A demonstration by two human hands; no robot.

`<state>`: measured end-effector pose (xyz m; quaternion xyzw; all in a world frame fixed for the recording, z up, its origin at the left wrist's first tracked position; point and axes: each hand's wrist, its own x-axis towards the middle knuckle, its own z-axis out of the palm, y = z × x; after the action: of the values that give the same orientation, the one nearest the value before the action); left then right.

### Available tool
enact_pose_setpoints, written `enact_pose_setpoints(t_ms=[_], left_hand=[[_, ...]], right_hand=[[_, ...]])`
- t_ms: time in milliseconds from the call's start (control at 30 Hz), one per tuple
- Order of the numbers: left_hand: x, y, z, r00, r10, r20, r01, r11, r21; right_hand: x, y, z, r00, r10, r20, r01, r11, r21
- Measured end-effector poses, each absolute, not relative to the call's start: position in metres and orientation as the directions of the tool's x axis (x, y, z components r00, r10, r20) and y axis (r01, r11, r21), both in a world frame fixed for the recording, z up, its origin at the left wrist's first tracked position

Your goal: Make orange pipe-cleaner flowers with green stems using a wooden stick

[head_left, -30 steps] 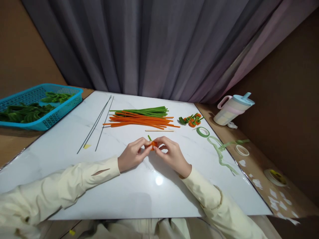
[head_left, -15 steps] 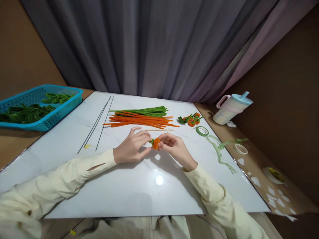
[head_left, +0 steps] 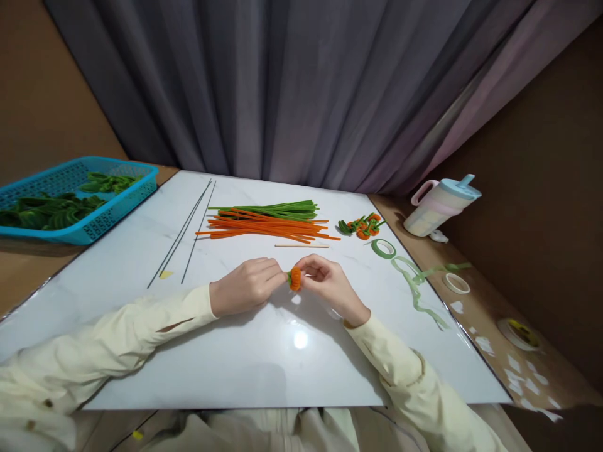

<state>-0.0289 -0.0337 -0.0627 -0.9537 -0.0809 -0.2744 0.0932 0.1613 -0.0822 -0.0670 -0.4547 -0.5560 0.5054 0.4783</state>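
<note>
Between my two hands is a small pipe-cleaner pumpkin (head_left: 295, 279), ribbed orange with a green part on its left side. My left hand (head_left: 247, 285) is closed, thumb and forefinger pinching the green part, which they mostly cover. From the other side my right hand (head_left: 332, 285) pinches the orange body with its fingertips, the other fingers curled. Behind them lie a thin wooden stick (head_left: 301, 246), a bundle of orange pipe cleaners (head_left: 268, 226) and green pipe cleaners (head_left: 282, 210). Several finished orange and green pieces (head_left: 362, 226) are heaped to the right.
A blue basket (head_left: 94, 232) with green coiled pieces stands at left. Dark wires (head_left: 181, 232) lie near a yellow scrap (head_left: 166, 274). At right are green tape (head_left: 384, 248), a loose green strip (head_left: 414, 295), a tape ring (head_left: 456, 283), a cup (head_left: 440, 204) and paper scraps (head_left: 484, 344).
My left hand's fingers, spread earlier, have folded in to a pinch on the green part. The pumpkin has turned slightly and sits a little lower; my right hand keeps its hold.
</note>
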Motion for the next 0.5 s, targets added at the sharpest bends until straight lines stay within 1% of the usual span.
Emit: enact_pose_setpoints(t_ms=[167, 267, 333, 400, 433, 500], left_hand=[[-0.0274, -0.0393, -0.0615, 0.854, 0.032, 0.519, 0.23, -0.919, -0.321], [-0.0267, -0.0403, -0.062, 0.861, 0.046, 0.507, 0.251, -0.904, -0.345], [-0.0266, -0.0396, -0.0624, 0.866, 0.072, 0.494, 0.253, -0.917, -0.31], [-0.0267, -0.0391, -0.0616, 0.875, 0.103, 0.473, 0.24, -0.941, -0.239], [-0.0266, -0.0391, -0.0606, 0.874, 0.128, 0.469, 0.239, -0.953, -0.185], [-0.0263, -0.0402, -0.0577, 0.851, 0.217, 0.479, 0.263, -0.964, -0.029]], right_hand=[[0.1577, -0.0828, -0.0681, -0.124, 0.989, 0.078, 0.048, 0.084, -0.995], [0.1572, -0.083, -0.0678, -0.123, 0.99, 0.071, 0.076, 0.081, -0.994], [0.1576, -0.0831, -0.0672, -0.121, 0.99, 0.079, 0.108, 0.092, -0.99], [0.1579, -0.0834, -0.0666, -0.105, 0.989, 0.107, 0.16, 0.123, -0.979], [0.1579, -0.0838, -0.0662, -0.086, 0.988, 0.131, 0.19, 0.146, -0.971], [0.157, -0.0853, -0.0655, -0.038, 0.979, 0.202, 0.262, 0.204, -0.943]])
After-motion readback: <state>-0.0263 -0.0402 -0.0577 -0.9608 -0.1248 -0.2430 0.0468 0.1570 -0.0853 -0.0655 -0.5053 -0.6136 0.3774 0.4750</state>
